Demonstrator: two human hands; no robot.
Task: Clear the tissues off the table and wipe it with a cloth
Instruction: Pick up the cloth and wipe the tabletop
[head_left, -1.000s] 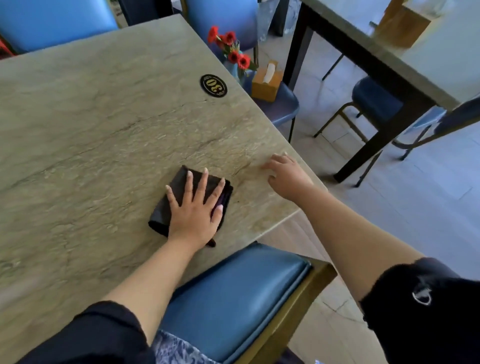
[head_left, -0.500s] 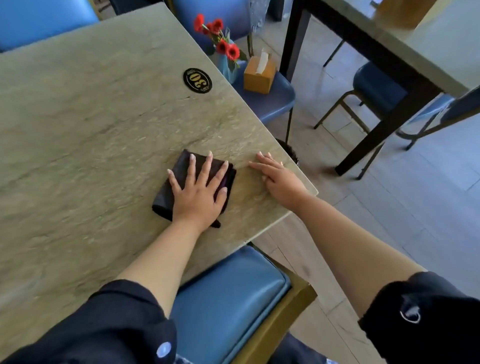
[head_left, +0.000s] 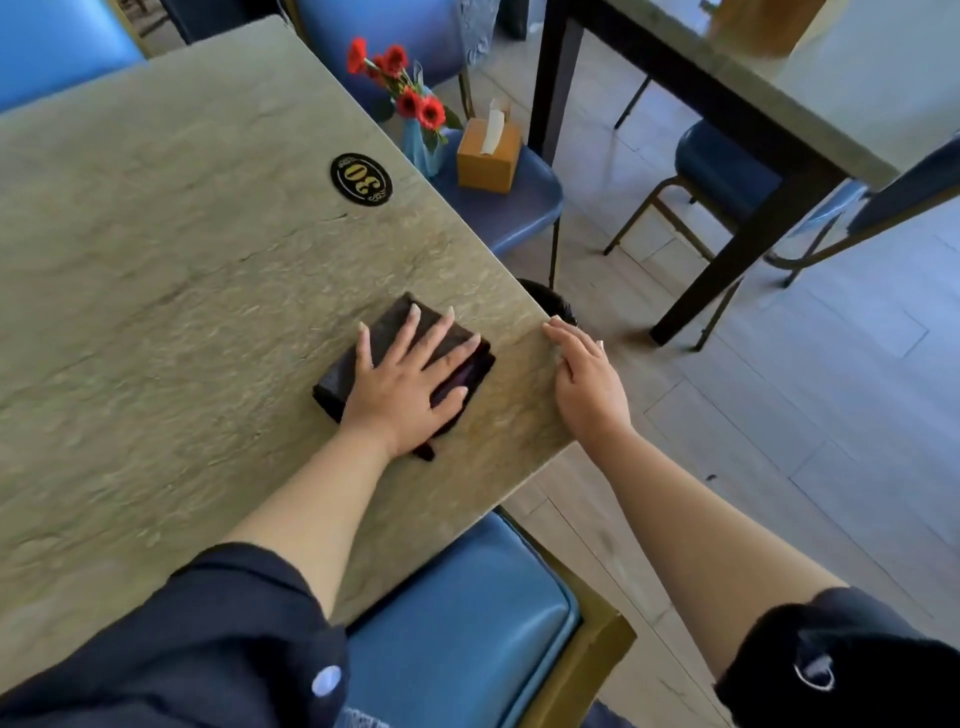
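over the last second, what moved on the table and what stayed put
The left hand, flat on the dark cloth, slid it toward the table's right corner. The right hand shifted to that corner's edge. Grip unchanged; the number badge, flowers and tissue box stayed.

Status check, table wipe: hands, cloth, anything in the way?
Left hand flat on dark cloth. Right hand open at table edge. No tissues on table; nothing blocking.

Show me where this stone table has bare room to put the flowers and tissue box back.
Bare: the wide stretch left of the black oval number plaque and folded dark cloth, out to the grey-green stone table's far edge. Crowded: the right corner, where the left hand presses the cloth and the right hand rests on the edge.
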